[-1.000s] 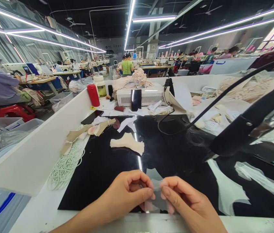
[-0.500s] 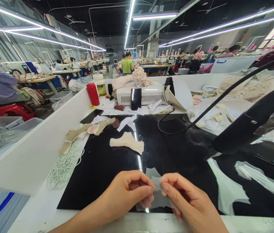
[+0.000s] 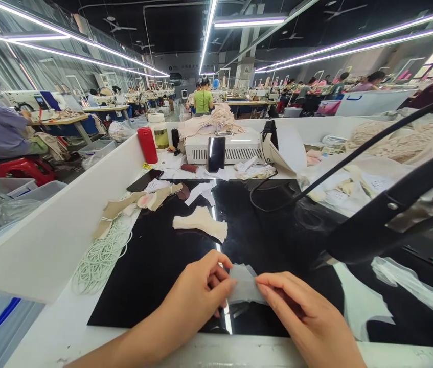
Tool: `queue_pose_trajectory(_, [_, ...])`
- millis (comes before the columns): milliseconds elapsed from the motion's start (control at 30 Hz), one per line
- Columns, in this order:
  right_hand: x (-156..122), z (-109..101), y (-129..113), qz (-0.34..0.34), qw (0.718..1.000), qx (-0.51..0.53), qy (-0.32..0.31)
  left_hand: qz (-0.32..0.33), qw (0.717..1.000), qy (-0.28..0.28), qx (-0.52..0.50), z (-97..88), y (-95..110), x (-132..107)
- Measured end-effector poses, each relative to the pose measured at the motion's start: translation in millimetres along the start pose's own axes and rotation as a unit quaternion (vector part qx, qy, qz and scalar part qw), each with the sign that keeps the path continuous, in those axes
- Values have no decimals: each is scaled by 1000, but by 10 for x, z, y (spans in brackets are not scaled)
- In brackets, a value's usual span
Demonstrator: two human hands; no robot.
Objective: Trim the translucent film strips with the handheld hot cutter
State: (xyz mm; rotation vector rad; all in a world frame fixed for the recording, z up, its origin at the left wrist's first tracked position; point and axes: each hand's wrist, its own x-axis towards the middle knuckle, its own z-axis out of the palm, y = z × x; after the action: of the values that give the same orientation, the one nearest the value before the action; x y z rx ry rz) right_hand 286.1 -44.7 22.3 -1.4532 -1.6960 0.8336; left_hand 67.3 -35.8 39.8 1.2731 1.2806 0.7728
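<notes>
Between my two hands is a small piece of sheer white fabric (image 3: 247, 286), close over the glossy black work surface (image 3: 155, 271). My left hand (image 3: 204, 286) pinches its left edge between thumb and forefinger, with the other fingers curled in. Its right edge is pinched in the thumb and forefinger of my right hand (image 3: 296, 301). Farther forward lies a cream fabric piece (image 3: 201, 223). Right of my right hand are a pale sheer cut piece (image 3: 365, 301) and a crumpled sheer strip (image 3: 411, 286).
A dark machine arm (image 3: 388, 214) reaches in from the right, its cable (image 3: 339, 166) looping across. Pale cord (image 3: 101, 260) lies coiled at left beside fabric scraps (image 3: 118, 207). A phone (image 3: 216, 154) leans on a white box (image 3: 243, 147). Low white walls (image 3: 70, 214) edge the table.
Both hands have moved slightly, the left one up and left. The sheer fabric has risen away from the table's near edge and now shows more fully between the fingertips.
</notes>
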Motion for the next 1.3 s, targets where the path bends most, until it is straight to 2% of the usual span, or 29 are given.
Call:
queue_pose_trajectory(67, [14, 26, 61, -42, 999, -23, 9, 27, 995, 17, 93, -14, 0, 4])
queue_pose_trajectory(133, [27, 44, 125, -82, 995, -52, 13, 74, 978, 30, 195, -25, -12, 10])
queue_pose_trajectory(267, [68, 31, 237, -176, 975, -137, 21, 193, 910, 40, 364, -14, -96, 34])
queue_pose_trajectory(367, [94, 19, 279, -255, 946, -197, 42, 261, 862, 59, 430, 2, -162, 51])
queue_pose_trajectory(433, [95, 30, 282, -275, 934, -220, 62, 280, 849, 71, 443, 7, -185, 55])
queue_pose_trajectory(667, [88, 88, 252, -303, 914, -261, 68, 303, 835, 85, 450, 1, -194, 41])
queue_pose_trajectory(800, [99, 79, 299, -312, 910, -269, 40, 305, 833, 90, 453, 0, -196, 39])
queue_pose_trajectory(1133, [87, 125, 273, -298, 916, -261, 60, 302, 822, 92, 474, 12, -220, 48])
queue_pose_trajectory(1300, [81, 117, 286, -290, 918, -265, 47, 306, 822, 86, 473, 10, -200, 47])
